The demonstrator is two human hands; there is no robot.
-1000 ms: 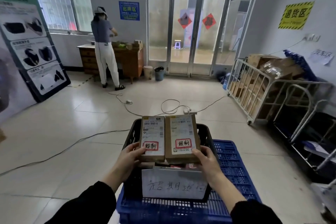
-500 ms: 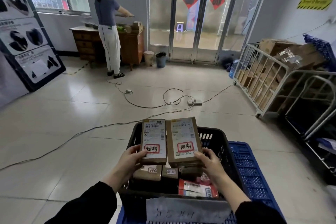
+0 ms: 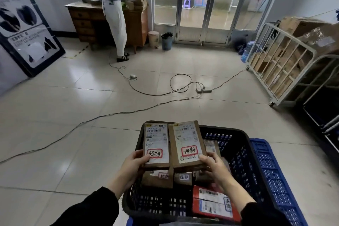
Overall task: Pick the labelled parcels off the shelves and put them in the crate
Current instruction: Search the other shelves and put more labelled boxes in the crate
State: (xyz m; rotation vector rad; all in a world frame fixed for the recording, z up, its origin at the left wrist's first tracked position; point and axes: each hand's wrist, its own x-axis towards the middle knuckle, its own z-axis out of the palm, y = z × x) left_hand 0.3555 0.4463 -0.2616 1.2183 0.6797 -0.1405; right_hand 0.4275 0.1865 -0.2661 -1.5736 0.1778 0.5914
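Two brown cardboard parcels with white shipping labels and red-framed stickers are held side by side above a black crate [image 3: 244, 145]. My left hand [image 3: 134, 163] grips the near end of the left parcel [image 3: 156, 143]. My right hand [image 3: 213, 165] grips the near right corner of the right parcel [image 3: 187, 143]. Inside the crate lie several more labelled parcels, among them a brown one [image 3: 157, 178] and a red one [image 3: 212, 202]. The black crate stands on a blue crate [image 3: 271, 170].
Cables and a power strip [image 3: 203, 89] trail across the tiled floor ahead. A person [image 3: 114, 5] stands at a wooden desk [image 3: 86, 22] far left. A wire roll cage [image 3: 280, 60] full of cardboard boxes stands at the right. Glass doors [image 3: 198, 3] are straight ahead.
The view has tilted down and come closer over the black crate, so its contents show now. Both parcels have sunk lower toward the crate; my hands keep the same grip.
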